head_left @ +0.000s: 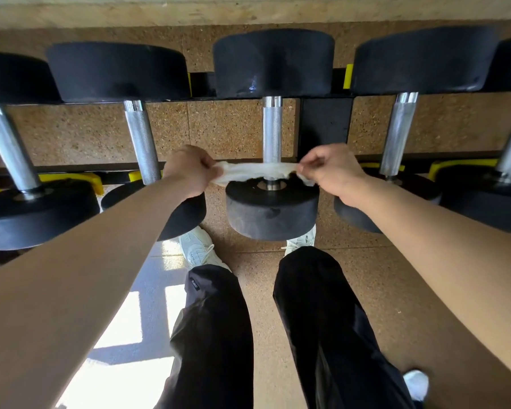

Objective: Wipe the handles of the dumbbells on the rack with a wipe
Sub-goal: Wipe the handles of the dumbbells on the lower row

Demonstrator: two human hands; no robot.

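Note:
Several black dumbbells lie side by side on a rack, each with a knurled steel handle. The middle dumbbell [272, 214] has its handle [272, 128] straight ahead of me. A white wipe [254, 171] is stretched across the near end of that handle, just above the near weight. My left hand [189, 169] pinches the wipe's left end. My right hand [329, 171] pinches its right end. Whether the wipe runs over or behind the handle, I cannot tell.
Neighbouring handles stand to the left [142, 140] and right [397, 134] of the middle one. The black rack rail [325, 128] has yellow cradles [92, 180]. Speckled cork-coloured floor [227, 134] lies below. My black trousers and white shoes [198, 246] are under the rack's front.

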